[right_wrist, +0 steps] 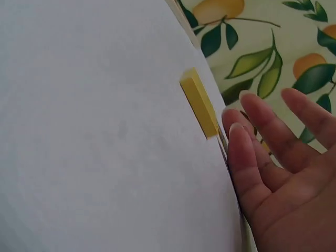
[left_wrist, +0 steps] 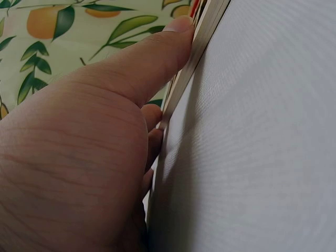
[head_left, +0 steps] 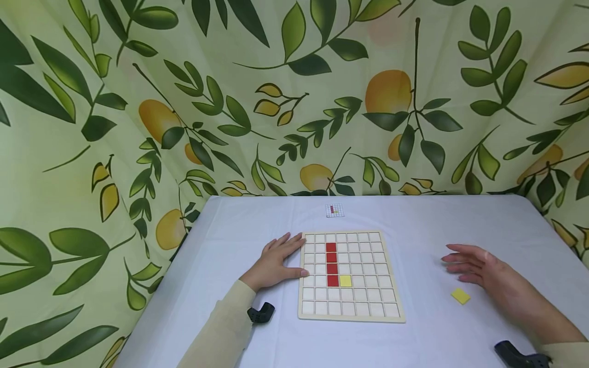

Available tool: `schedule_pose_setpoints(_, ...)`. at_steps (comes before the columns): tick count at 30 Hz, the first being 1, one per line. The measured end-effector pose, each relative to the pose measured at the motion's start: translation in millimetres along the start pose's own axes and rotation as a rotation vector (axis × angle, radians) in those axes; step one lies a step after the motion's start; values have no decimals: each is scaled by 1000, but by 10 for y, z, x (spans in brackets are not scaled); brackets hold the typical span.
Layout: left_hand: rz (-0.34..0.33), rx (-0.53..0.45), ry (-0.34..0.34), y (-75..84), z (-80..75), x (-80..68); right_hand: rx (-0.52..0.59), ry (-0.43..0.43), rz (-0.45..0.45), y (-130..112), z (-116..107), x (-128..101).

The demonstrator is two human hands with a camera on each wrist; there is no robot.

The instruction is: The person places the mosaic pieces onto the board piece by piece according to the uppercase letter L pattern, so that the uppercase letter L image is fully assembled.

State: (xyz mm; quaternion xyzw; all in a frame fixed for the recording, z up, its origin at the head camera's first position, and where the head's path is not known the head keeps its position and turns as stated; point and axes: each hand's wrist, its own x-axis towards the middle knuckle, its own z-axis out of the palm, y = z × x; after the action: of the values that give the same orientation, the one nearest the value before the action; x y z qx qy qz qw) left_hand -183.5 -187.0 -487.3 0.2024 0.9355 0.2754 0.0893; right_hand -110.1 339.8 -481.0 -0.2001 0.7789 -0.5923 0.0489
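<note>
A wooden grid board [head_left: 372, 309] lies flat on the white table. Red square tiles [head_left: 332, 257] fill several cells of one column, and a yellow tile [head_left: 345, 280] sits in the cell to the right of the lowest red one. My left hand [head_left: 276, 262] rests along the board's left edge, fingers spread and thumb at the rim; the left wrist view shows the thumb [left_wrist: 168, 42] against the wooden edge. Off to the right, my right hand [head_left: 483, 271] is held with loose fingers and nothing in them, beside a loose yellow tile [head_left: 460, 296] on the cloth.
A small printed card [head_left: 335, 210] with a grid pattern lies beyond the board, near the table's far edge. White cloth [head_left: 428, 225] covers the table. A curtain [head_left: 276, 102] with leaves and orange fruit hangs behind and to the left.
</note>
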Motion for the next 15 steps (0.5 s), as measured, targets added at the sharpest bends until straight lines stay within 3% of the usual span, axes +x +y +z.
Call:
schedule_pose_setpoints(9, -3, 4, -1, 3, -5, -2, -169, -3, 159, 127, -129, -88)
schedule_pose_setpoints(15, 5, -3, -2, 4, -4, -1, -190, -99, 157, 161, -186, -133)
